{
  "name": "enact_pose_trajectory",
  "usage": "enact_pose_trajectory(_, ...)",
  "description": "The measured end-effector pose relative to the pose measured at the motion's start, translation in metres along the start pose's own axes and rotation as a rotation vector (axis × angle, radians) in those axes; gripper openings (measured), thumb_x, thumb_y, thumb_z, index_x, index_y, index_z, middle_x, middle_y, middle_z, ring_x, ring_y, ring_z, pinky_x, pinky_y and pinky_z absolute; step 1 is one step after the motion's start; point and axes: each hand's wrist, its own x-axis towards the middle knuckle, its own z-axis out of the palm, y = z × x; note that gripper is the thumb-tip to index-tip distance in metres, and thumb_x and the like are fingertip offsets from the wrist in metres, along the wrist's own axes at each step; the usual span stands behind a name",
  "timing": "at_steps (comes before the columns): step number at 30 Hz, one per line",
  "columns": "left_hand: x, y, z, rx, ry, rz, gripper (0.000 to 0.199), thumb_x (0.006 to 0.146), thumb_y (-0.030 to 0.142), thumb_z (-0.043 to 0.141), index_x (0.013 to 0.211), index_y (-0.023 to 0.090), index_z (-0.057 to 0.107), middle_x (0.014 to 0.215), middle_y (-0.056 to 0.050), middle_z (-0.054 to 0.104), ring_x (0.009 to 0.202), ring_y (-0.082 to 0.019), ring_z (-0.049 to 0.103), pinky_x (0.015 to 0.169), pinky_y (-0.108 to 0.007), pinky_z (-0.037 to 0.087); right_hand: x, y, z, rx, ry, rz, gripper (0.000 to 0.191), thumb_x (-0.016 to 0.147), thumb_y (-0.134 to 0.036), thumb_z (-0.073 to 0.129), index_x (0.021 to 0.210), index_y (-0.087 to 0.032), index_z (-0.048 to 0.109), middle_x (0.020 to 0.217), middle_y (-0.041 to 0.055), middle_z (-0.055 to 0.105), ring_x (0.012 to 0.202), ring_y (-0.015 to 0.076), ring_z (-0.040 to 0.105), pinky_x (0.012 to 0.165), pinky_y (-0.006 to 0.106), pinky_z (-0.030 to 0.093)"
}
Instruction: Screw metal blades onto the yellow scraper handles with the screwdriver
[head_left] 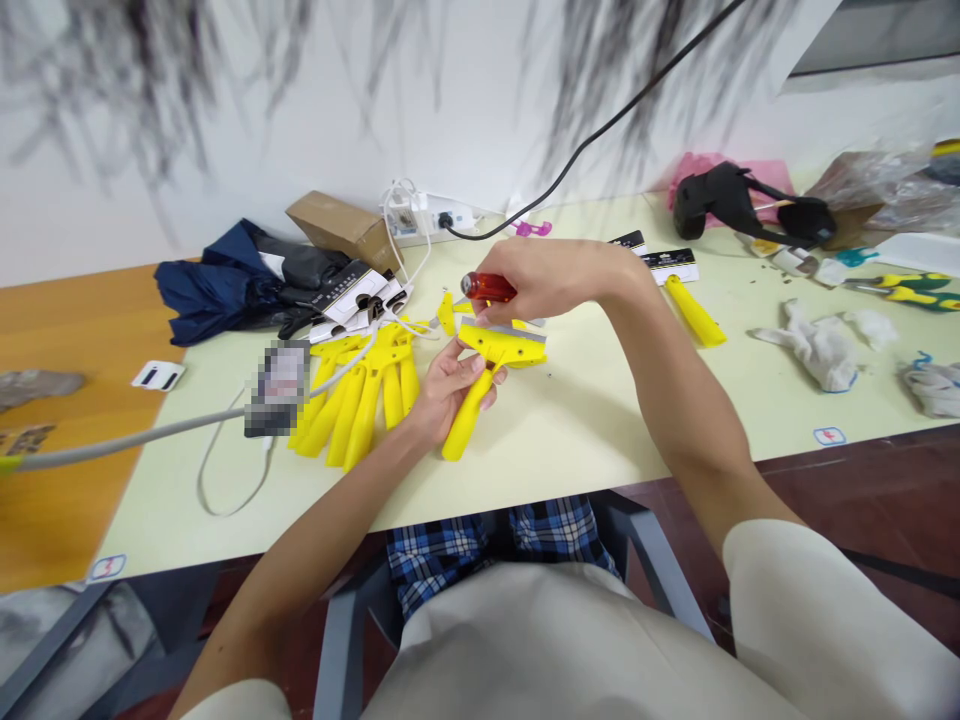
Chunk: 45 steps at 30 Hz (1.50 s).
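Closest in, plaid shorts (487,550) show below the edge of the bench (600,440). Above them, the left grip (450,395) is closed around a yellow scraper (469,415), its fingers wrapped near the neck where the handle meets the head. The handle points down toward the bench edge, and the steel blade (502,323) faces away. The scraper is held above the middle of the bench. The right grip (555,280) is closed on a screwdriver (487,288) with a red handle. Its fingers hide the shaft and sit just over the blade, though I cannot tell whether the tip touches it. Just left of the hands, more yellow scrapers (360,400) lie heaped on the bench, with a pixelated tag (276,388) and a grey cable (150,430) across them. Beyond lie navy fabric (217,285), a cardboard box (345,228) and a power strip (427,215). To the right are a loose yellow handle (694,310), rags (817,345) and yellow-green tools (900,290). A black object (750,200) sits on pink plastic (720,175) at the far edge.
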Motion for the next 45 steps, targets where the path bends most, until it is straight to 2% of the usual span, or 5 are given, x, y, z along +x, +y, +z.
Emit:
enact_pose_trajectory(16, 0.002, 0.001, -0.002, -0.017, -0.023, 0.038, 0.043, 0.083, 0.031, 0.100, 0.108, 0.022, 0.067, 0.102, -0.005, 0.073, 0.079, -0.017, 0.071, 0.047, -0.021, 0.049, 0.000, -0.002, 0.000, -0.068, 0.026, -0.023, 0.046, 0.102, -0.032, 0.081, 0.074, -0.022, 0.046, 0.069, -0.0038, 0.049, 0.065, 0.0134, 0.041, 0.062, 0.036, 0.028)
enact_pose_trajectory(25, 0.016, 0.024, -0.021, -0.016, 0.185, 0.325, 0.043, 0.082, 0.028, 0.103, 0.101, 0.025, 0.064, 0.105, -0.001, 0.070, 0.089, -0.015, 0.072, 0.057, -0.020, 0.052, -0.005, 0.004, -0.008, 0.276, 0.590, -0.148, 0.006, 0.091, -0.023, 0.071, 0.090, -0.026, 0.066, 0.095, 0.0047, 0.081, 0.082, 0.0199, 0.064, 0.071, 0.036, 0.044)
enact_pose_trajectory(30, 0.024, 0.024, -0.029, -0.002, 0.319, 0.453, 0.047, 0.080, 0.029, 0.104, 0.099, 0.026, 0.061, 0.099, 0.000, 0.070, 0.093, -0.016, 0.074, 0.062, -0.022, 0.054, 0.012, 0.003, 0.001, 0.489, 0.742, -0.203, 0.030, 0.084, -0.047, 0.088, 0.081, -0.028, 0.066, 0.081, 0.0018, 0.072, 0.080, 0.0192, 0.062, 0.067, 0.036, 0.043)
enact_pose_trajectory(36, 0.029, 0.019, -0.036, 0.034, 0.503, 0.477, 0.044, 0.084, 0.029, 0.099, 0.100, 0.027, 0.057, 0.102, 0.000, 0.072, 0.096, -0.018, 0.077, 0.067, -0.024, 0.056, 0.033, -0.006, 0.024, 0.878, 0.812, -0.162, 0.056, 0.098, -0.058, 0.081, 0.073, -0.027, 0.041, 0.064, -0.0051, 0.040, 0.056, 0.0134, 0.034, 0.055, 0.034, 0.032)
enact_pose_trajectory(45, 0.029, 0.017, -0.038, 0.002, 0.483, 0.461, 0.043, 0.086, 0.028, 0.097, 0.100, 0.027, 0.056, 0.096, 0.002, 0.071, 0.095, -0.018, 0.078, 0.067, -0.023, 0.057, 0.058, -0.003, 0.047, 1.031, 0.720, -0.160, 0.074, 0.093, -0.080, 0.082, 0.067, -0.026, 0.037, 0.058, -0.0081, 0.035, 0.050, 0.0098, 0.026, 0.049, 0.033, 0.019)
